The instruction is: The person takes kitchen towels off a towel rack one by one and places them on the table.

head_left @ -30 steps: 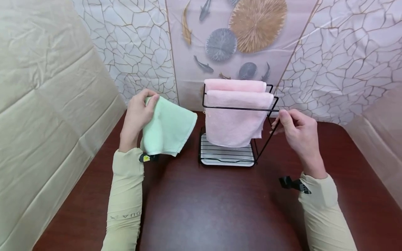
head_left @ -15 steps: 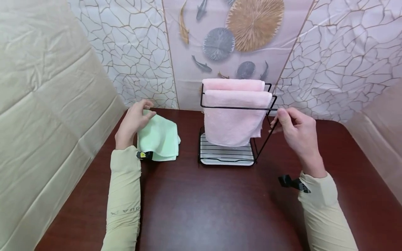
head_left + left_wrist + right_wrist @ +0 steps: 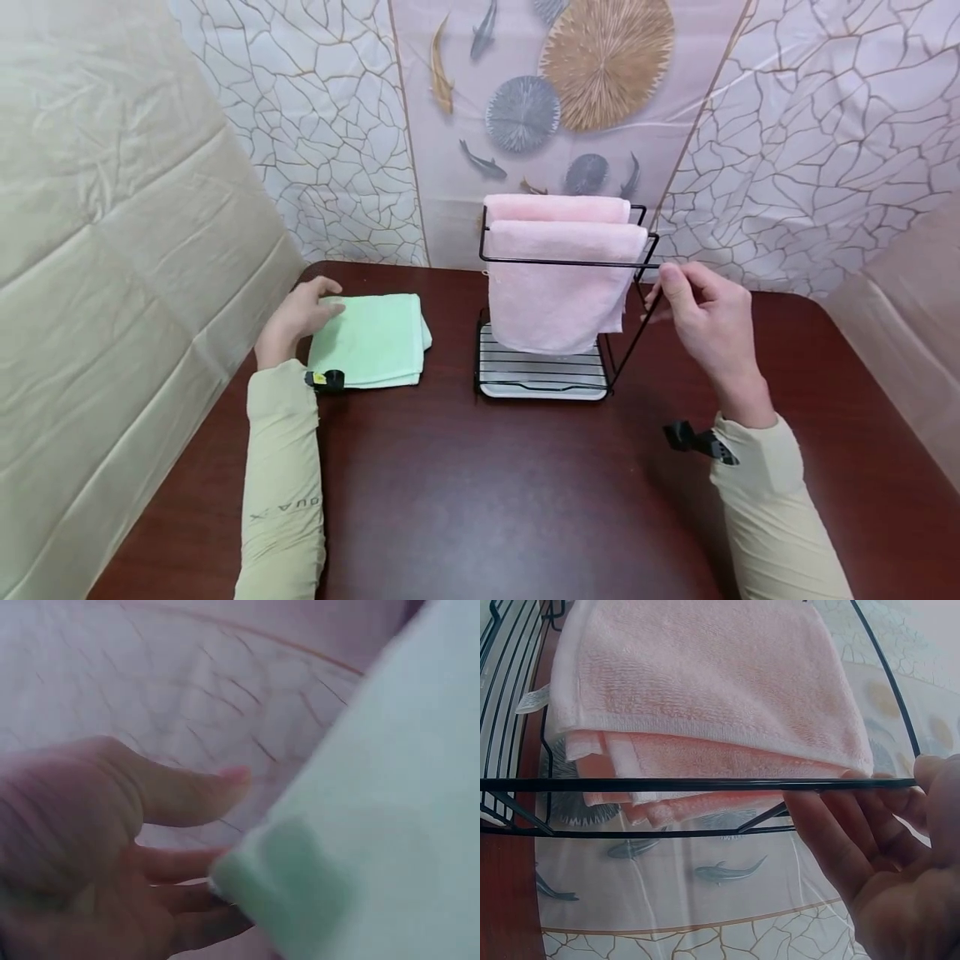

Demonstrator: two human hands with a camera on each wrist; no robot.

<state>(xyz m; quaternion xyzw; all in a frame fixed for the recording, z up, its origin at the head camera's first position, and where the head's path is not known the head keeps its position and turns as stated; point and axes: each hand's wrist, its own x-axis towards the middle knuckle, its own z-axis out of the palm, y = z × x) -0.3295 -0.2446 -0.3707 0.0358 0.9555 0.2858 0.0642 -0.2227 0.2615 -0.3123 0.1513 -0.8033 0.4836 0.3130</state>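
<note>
My left hand [image 3: 296,317] is at the left edge of a folded mint-green towel [image 3: 367,337] lying on the table. In the left wrist view its thumb and fingers [image 3: 184,796] stand apart beside the towel's pale edge. My right hand [image 3: 712,321] grips the upper front right corner of a black wire rack [image 3: 572,263]. Two pink towels hang over the rack's bars, a front towel [image 3: 562,287] and a back towel [image 3: 555,207]. From the right wrist, the fingers [image 3: 832,840] show curled under the rack's bar, with the pink towels beyond it.
The rack stands over a white tray [image 3: 543,389] on the dark red-brown table [image 3: 480,500]. A patterned sheet [image 3: 341,125] hangs close behind the table. Beige cloth walls [image 3: 127,275] rise along both sides.
My left hand has lowered the green towel from the air to the table, let it go and drawn back left. The right hand keeps its grip on the rack.
</note>
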